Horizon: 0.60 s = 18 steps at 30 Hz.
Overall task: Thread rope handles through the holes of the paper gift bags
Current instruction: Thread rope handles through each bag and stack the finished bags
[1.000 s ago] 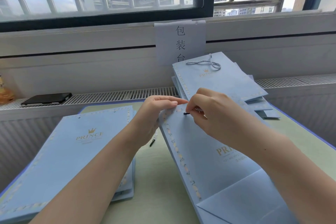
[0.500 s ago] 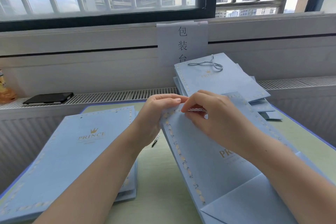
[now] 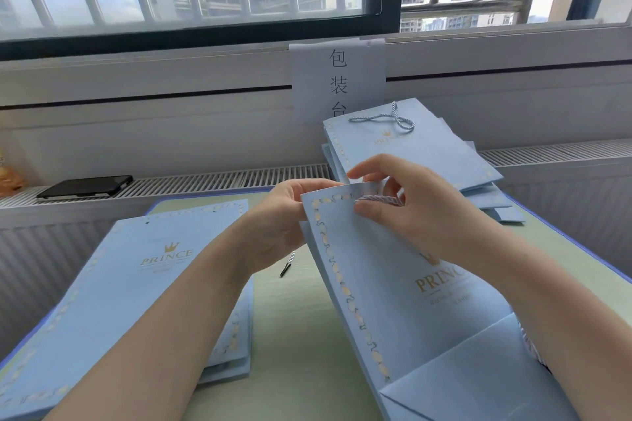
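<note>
A flat light-blue paper gift bag (image 3: 386, 290) with a gold border and "PRINCE" print lies tilted in front of me. My left hand (image 3: 284, 215) grips its top left corner, fingers curled behind the edge. My right hand (image 3: 403, 205) pinches a white-and-grey twisted rope handle (image 3: 376, 199) against the bag's top edge, thumb under it and index finger over the rim. The hole is hidden by my fingers. Below my left hand the rope's other end hangs with a black tip (image 3: 285, 268).
A stack of blue bags without handles (image 3: 130, 294) lies at left. Bags with rope handles (image 3: 410, 154) are piled at the back right against a paper sign (image 3: 338, 79). A black phone (image 3: 85, 186) lies on the radiator ledge. The green tabletop (image 3: 294, 345) shows between the stacks.
My right hand has drawn the rope end to the bag's top edge and its black tip is no longer visible there. The top edge now bends up between my hands.
</note>
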### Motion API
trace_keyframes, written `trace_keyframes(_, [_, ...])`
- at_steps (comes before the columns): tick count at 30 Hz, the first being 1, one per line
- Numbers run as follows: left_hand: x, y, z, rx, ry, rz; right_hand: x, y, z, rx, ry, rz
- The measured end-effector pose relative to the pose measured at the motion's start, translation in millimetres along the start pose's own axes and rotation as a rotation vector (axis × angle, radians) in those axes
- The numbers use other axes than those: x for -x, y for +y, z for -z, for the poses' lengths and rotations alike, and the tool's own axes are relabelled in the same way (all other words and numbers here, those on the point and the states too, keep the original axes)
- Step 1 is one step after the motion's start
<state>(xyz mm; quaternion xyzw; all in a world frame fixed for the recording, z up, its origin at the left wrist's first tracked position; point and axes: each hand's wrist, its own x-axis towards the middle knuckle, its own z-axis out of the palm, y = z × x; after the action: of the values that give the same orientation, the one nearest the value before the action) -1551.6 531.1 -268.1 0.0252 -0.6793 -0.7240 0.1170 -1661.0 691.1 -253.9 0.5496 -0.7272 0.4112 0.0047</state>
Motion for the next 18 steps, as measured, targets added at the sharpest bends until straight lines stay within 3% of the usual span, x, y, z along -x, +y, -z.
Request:
trace_keyframes(3, [0, 2, -1, -0.082, 0.006, -0.007, -1, 1, -1, -0.015, 0.011, -0.008])
trace_keyframes(12, [3, 1, 3, -0.026, 0.002, 0.077, 0, 2, -4, -0.105, -0.017, -0.026])
trace_keyframes(18, [7, -1, 15, -0.013, -0.099, 0.159, 2, 2, -3, -0.081, -0.068, -0.011])
